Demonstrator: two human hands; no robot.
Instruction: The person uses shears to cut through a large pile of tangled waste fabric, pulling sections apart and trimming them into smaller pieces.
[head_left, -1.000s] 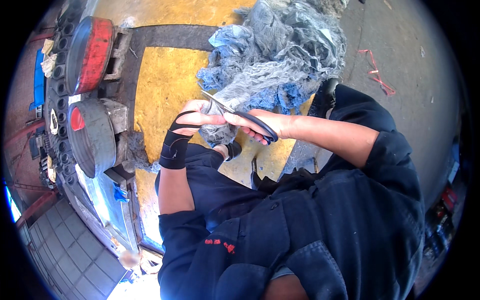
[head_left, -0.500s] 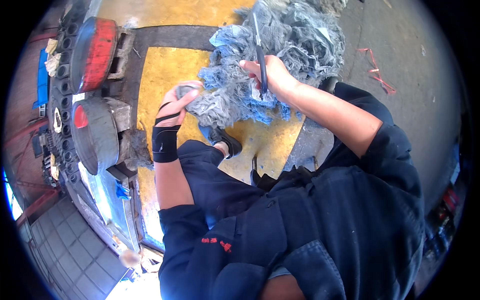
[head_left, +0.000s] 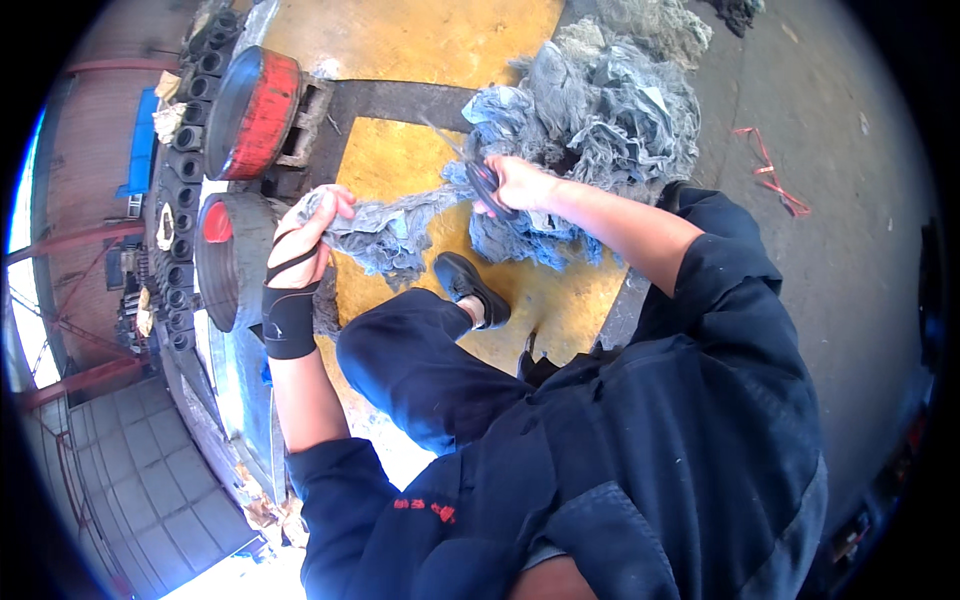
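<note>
Grey fabric (head_left: 385, 235) is hanging above the yellow floor (head_left: 385, 155), and the fingers of your left hand (head_left: 303, 235) are gripping its one end. Close to its other end, the fingers of your right hand (head_left: 515, 188) are gripping the dark-handled scissors (head_left: 483, 187), whose blades are looking blurred. A larger fabric pile (head_left: 630, 120) is lying on the floor beyond.

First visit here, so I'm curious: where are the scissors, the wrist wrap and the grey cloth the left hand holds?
Scissors (head_left: 481, 183): head view, on the black handle.
Wrist wrap (head_left: 289, 322): head view, on its black band.
Grey cloth (head_left: 386, 234): head view, on its ragged middle.
</note>
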